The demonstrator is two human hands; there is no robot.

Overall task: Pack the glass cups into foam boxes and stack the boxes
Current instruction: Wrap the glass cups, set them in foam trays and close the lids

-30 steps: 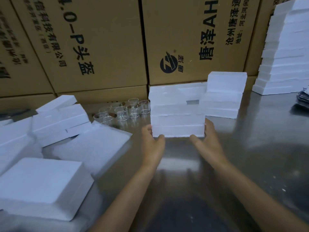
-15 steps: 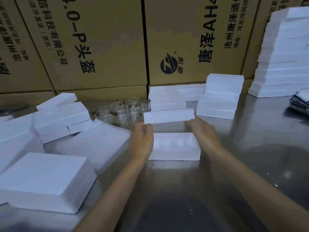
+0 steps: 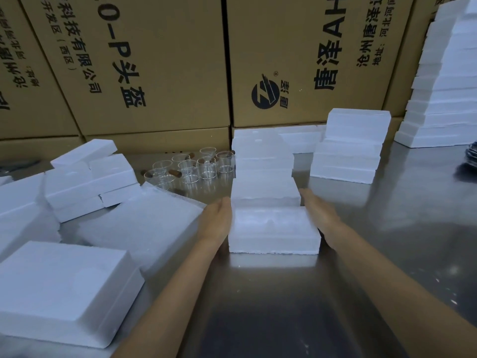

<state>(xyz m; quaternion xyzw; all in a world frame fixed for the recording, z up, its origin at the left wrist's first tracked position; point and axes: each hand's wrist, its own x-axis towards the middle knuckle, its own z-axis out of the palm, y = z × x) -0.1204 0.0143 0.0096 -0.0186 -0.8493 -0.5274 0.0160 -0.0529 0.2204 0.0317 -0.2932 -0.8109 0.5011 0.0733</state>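
My fingers (image 3: pixel 224 202) lie straight, flat against both ends of the open foam box (image 3: pixel 273 229) on the desk (image 3: pixel 258 306), gripping nothing. Beyond them, the foam stack (image 3: pixel 263 171) could topple onto the glass cups (image 3: pixel 196 169) if nudged.

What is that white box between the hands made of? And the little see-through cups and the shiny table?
The box looks like white foam: matte, grainy, with crumbly edges. The cups seem to be clear glass, since you see through them and their rims glint. The table looks like brushed metal, probably steel, as it mirrors things dully.
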